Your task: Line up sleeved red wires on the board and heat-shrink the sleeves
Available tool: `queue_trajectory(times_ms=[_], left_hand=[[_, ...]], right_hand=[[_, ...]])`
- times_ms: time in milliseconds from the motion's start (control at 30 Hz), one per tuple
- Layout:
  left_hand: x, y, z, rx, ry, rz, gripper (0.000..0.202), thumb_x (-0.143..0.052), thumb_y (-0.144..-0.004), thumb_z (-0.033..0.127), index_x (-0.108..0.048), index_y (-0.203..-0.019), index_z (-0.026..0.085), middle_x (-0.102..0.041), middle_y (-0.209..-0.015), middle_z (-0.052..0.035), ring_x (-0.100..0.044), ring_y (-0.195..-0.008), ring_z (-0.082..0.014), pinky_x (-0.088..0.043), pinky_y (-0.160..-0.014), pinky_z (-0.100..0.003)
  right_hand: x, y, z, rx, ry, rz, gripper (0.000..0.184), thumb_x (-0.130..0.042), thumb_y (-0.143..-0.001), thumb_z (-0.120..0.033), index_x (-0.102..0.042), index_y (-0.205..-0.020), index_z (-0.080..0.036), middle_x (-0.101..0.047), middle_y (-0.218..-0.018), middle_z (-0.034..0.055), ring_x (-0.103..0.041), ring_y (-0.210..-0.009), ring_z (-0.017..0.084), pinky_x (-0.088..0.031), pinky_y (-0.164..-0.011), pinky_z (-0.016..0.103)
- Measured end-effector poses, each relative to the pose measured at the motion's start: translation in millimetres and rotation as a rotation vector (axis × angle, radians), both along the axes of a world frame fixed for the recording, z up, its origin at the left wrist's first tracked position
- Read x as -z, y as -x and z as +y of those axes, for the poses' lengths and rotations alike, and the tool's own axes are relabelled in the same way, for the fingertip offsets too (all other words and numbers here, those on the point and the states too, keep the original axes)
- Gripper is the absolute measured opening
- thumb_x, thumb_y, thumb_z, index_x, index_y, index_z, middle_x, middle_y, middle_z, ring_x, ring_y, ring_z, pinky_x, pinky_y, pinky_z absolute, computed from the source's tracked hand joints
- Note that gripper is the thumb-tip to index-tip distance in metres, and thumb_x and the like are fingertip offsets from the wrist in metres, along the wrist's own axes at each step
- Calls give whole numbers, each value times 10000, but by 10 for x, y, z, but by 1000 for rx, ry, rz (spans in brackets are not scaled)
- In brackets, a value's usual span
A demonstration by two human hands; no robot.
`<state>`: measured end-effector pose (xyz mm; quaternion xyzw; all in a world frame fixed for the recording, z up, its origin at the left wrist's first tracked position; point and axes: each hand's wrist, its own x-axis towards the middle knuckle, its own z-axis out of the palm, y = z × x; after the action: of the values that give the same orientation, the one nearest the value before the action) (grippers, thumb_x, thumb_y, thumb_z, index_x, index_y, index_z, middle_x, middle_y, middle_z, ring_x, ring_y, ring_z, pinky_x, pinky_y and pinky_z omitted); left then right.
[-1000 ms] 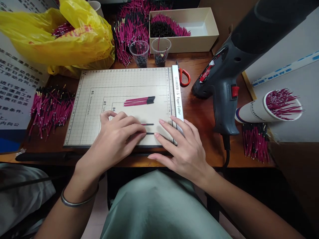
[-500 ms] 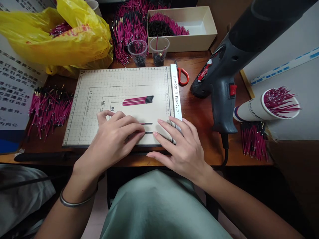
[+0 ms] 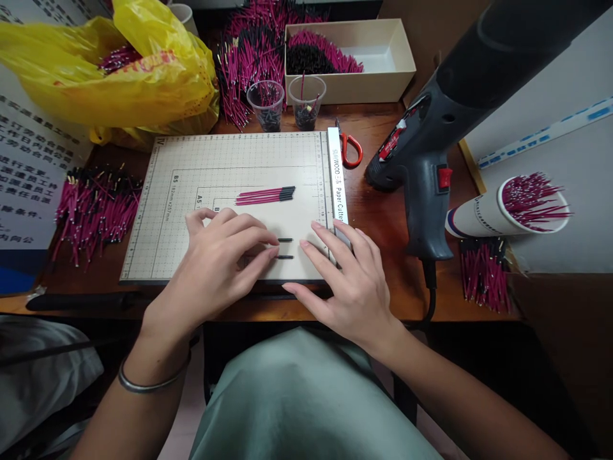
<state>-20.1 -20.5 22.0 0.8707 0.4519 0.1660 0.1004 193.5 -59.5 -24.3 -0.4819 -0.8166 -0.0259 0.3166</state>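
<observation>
My left hand rests on the paper cutter board, its thumb and forefinger drawn together over a thin wire. From beneath those fingers stick out two dark ends, an upper wire and a lower wire; the rest of both is mostly hidden. Just to their right, my right hand spreads its fingers over the cutter's right edge, holding nothing. Farther up the board lies a neat row of magenta wires with black sleeves at their right ends.
A heat gun stands right of the board, near red-handled scissors. Behind are two plastic cups, a cardboard box and a yellow bag. A paper cup of wires leans at right; loose wires lie left.
My right fingertips have drawn slightly away from the wire ends, to the right. My left fingers have shifted a little over the wires, covering the upper one's magenta part.
</observation>
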Motion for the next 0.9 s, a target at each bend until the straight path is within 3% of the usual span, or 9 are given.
queue_trajectory(times_ms=[133, 267, 667, 800, 900], left_hand=[[-7, -39, 116, -22, -28, 1, 186, -566, -1009, 284, -693, -894, 210, -744, -934, -19, -593, -895, -239, -246, -865, -435], [4, -26, 182, -15, 45, 14, 187, -596, -995, 324, -715, -889, 226, -744, -921, -2, -590, -886, -237, -228, -880, -436], [-17, -31, 175, -45, 209, -18, 239, -548, -976, 364, -720, -857, 249, -744, -902, 13, -614, -911, -219, -227, -912, -452], [-4, -23, 149, -38, 164, -12, 257, -536, -993, 376, -717, -860, 252, -751, -899, 6, -619, -897, -220, -261, -914, -466], [-61, -30, 133, -97, 36, -59, 233, -562, -1001, 379, -710, -877, 247, -755, -917, -2, -633, -886, -212, -343, -895, -469]], right_hand=[[-8, 8, -3, 8, 12, -32, 456, -654, -920, -519, -710, -1178, -147, -674, -1341, 83, -584, -1266, 339, -467, -1055, 483], [-3, 7, -8, 3, 21, -39, 437, -644, -930, -507, -705, -1188, -159, -670, -1347, 80, -568, -1298, 337, -455, -1069, 485], [7, 13, -23, 1, 44, -27, 433, -622, -942, -517, -698, -1188, -169, -665, -1355, 75, -556, -1316, 329, -434, -1081, 486], [-86, -30, -3, -1, 140, 47, 464, -578, -969, -505, -661, -1258, -152, -631, -1400, 104, -552, -1326, 287, -443, -1102, 461], [-225, -142, 174, -74, 176, 47, 493, -577, -972, -484, -638, -1302, -122, -609, -1415, 145, -578, -1281, 268, -488, -1065, 422]])
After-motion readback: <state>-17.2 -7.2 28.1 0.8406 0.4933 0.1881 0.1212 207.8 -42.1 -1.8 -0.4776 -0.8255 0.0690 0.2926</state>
